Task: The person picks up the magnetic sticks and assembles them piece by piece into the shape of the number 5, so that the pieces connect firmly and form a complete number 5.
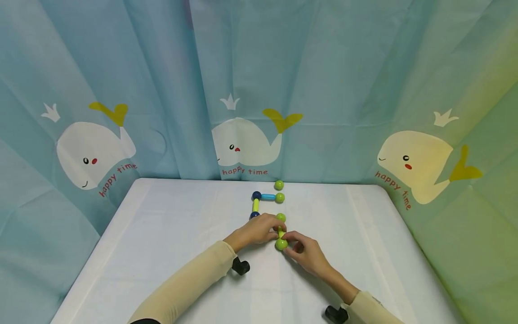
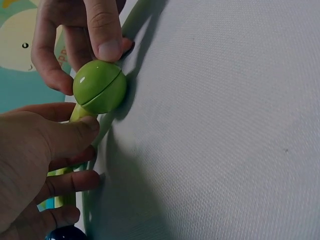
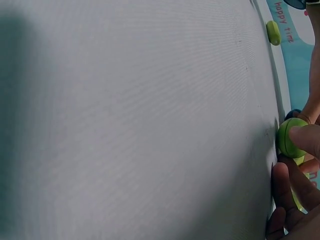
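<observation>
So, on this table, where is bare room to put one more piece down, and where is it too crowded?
Bare cloth lies left of the left hand up to the table edge, and right of the right hand toward the right edge. It is crowded in the middle far part: the green ball both hands hold, the ball-and-rod chain, the loose ball.

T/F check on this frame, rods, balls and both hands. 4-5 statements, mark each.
1. The right hand pinches a green ball. True.
2. The left hand rests empty on the table. False: it holds the yellow-green rod that meets that ball.
3. A light blue rod joins a dark blue ball and a green one. True.
4. The loose ball at the far edge is red. False: green.
</observation>
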Tool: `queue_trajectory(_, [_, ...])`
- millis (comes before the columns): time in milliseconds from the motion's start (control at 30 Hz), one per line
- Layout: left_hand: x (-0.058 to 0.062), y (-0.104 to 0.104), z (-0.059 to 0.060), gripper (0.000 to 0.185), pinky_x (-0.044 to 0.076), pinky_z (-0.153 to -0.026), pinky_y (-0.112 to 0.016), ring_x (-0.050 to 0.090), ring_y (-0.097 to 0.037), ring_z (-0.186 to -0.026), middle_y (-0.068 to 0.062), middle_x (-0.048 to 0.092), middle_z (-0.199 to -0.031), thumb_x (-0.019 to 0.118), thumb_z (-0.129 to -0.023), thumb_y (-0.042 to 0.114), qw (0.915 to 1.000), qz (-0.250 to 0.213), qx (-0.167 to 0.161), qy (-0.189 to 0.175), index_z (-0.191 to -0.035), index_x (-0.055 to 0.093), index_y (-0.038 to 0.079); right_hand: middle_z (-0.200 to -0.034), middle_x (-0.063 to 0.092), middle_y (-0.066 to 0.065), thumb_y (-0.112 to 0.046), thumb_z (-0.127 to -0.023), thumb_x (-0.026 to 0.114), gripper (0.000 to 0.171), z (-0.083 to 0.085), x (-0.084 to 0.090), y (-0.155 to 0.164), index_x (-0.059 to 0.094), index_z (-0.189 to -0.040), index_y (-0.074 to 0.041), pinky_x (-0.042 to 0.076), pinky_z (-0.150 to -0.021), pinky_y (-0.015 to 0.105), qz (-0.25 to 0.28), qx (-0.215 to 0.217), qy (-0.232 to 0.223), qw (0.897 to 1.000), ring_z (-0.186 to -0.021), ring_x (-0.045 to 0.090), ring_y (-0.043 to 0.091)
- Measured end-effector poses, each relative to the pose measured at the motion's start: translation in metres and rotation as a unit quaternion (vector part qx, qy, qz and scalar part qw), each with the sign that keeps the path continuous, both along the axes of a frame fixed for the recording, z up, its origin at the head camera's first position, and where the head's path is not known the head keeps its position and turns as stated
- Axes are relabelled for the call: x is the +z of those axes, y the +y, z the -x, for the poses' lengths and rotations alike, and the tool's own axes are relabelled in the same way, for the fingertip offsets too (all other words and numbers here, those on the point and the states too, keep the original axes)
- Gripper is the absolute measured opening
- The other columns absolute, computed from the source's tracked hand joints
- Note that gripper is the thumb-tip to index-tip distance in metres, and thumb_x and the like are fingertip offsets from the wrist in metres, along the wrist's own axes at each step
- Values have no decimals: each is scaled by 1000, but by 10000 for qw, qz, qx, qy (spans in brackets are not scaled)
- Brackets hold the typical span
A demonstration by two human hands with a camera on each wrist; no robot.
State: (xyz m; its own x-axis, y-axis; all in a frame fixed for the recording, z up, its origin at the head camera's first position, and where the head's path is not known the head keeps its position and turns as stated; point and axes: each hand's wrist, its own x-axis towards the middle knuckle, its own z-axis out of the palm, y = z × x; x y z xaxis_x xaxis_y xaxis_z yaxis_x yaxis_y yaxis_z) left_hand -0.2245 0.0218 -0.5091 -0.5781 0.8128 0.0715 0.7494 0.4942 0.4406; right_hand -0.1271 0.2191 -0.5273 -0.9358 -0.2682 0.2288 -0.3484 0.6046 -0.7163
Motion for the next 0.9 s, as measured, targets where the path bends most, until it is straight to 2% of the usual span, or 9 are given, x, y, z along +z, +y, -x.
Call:
queue_trajectory(233, [0,-3,1,27,46,-90,-23,60,-4,-100,10,67,-111,70,-92,18,10000,-61,44,-18,-118,69,20,-102,70,-2,-6,-82,77,33,1,-1,-1,67,-112,-17,47,-61,24,11,52,34,10000,-67,56,10])
queue_trajectory(433, [11,-16,0,33,49,-84,-25,63,-12,-98,1,68,-111,69,-92,16,9992,-208,325,-80,-124,66,19,-105,70,-1,-6,-83,77,34,2,-1,0,66,-113,-16,48,-62,24,-58,144,3,9999,-68,57,9])
queue_trajectory(700, [21,-55,0,33,47,-75,-29,63,-19,-87,-3,68,-102,71,-91,24,9951,-586,789,-58,-123,64,19,-106,69,-1,-10,-84,76,33,3,1,1,65,-114,-18,48,-63,24,-158,151,-210,9995,-69,56,9])
queue_trajectory(900, [20,-92,-3,35,47,-69,-30,61,-22,-83,-3,67,-103,71,-90,29,9906,-666,1190,-144,-123,64,19,-106,69,-2,-8,-83,77,34,3,2,2,65,-114,-19,48,-63,24,-127,61,-218,9997,-70,57,8])
